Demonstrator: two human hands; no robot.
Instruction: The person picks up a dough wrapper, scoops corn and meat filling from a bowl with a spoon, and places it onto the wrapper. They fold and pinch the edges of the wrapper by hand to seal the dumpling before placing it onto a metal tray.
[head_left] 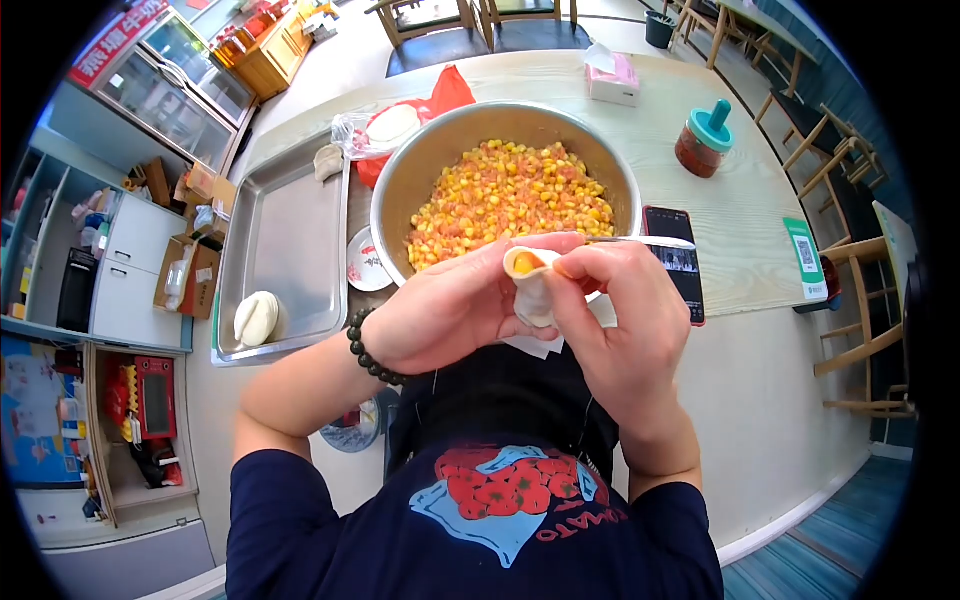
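Note:
A dumpling (533, 300), its pale wrapper folded around yellow corn filling, is held upright over the near rim of the bowl. My left hand (450, 305) cradles it from the left, fingers curled behind it. The thumb and forefinger of my right hand (625, 320) pinch the wrapper's upper edge, where the filling shows through an opening. A thin metal utensil (655, 241) sticks out to the right from behind my right hand; its other end is hidden. Just beyond both hands stands a large steel bowl (385, 190) of corn and pinkish minced filling (510, 195).
A metal tray (285, 230) at left holds a white dough piece (257, 318) and a dumpling (328, 162). Round wrappers (393, 125) lie by a red bag (452, 92). A phone (680, 262), lidded jar (704, 145), tissue box (612, 82) and QR sign (804, 258) stand rightward.

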